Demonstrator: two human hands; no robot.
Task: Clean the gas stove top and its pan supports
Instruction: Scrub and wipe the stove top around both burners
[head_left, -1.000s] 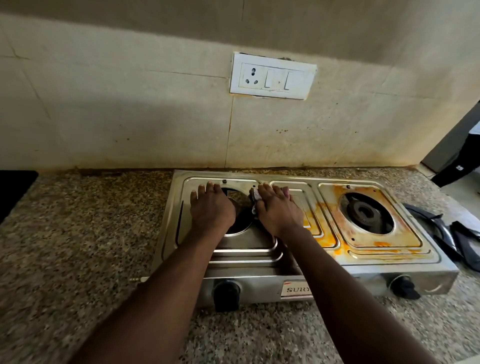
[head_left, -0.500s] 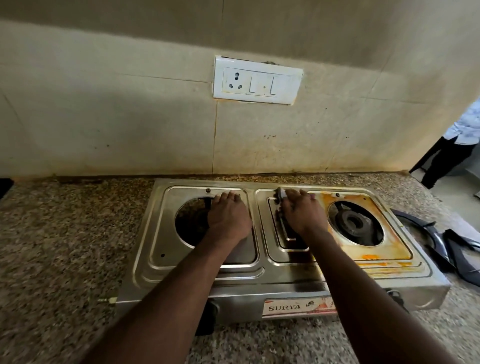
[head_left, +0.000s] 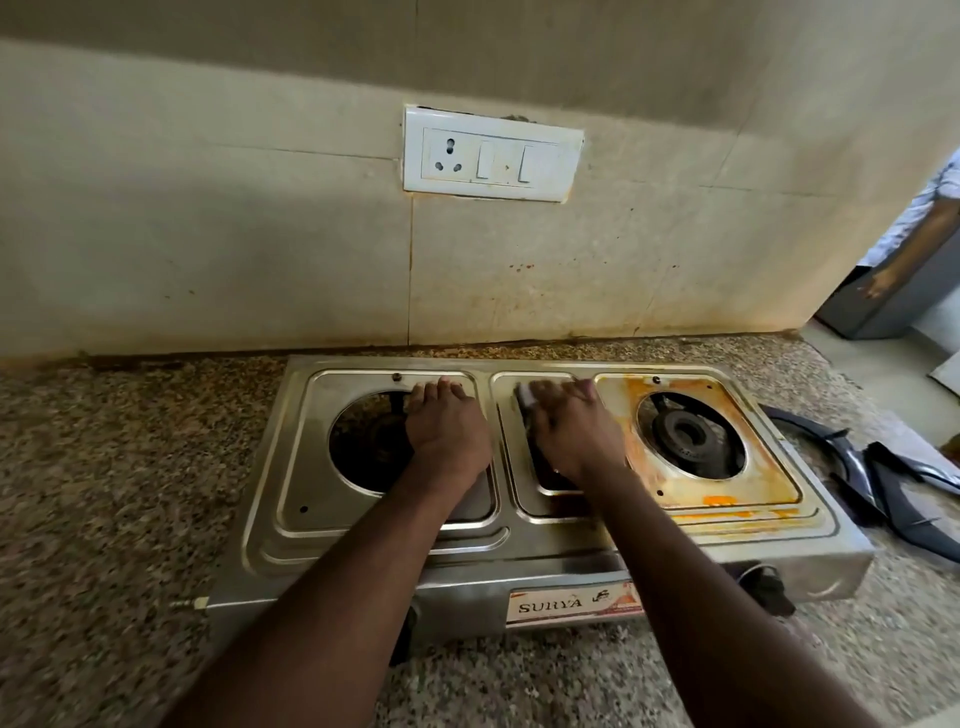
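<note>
Seemingly mid-scrub, the head view shows the gas stove on the speckled surface, close to the far wall. The left hand lies flat on its left plate, fingers straight and together, bracing it. The right hand covers a pale pad in the centre tray. Blur hides whether its fingers curl round the pad or press it flat. Orange stains ring the right burner. The dark pan supports lie off the stove, on the surface to its right. The steel top looks stiff and slick and may slide unless braced. The supports look rigid, best lifted by their rims.
</note>
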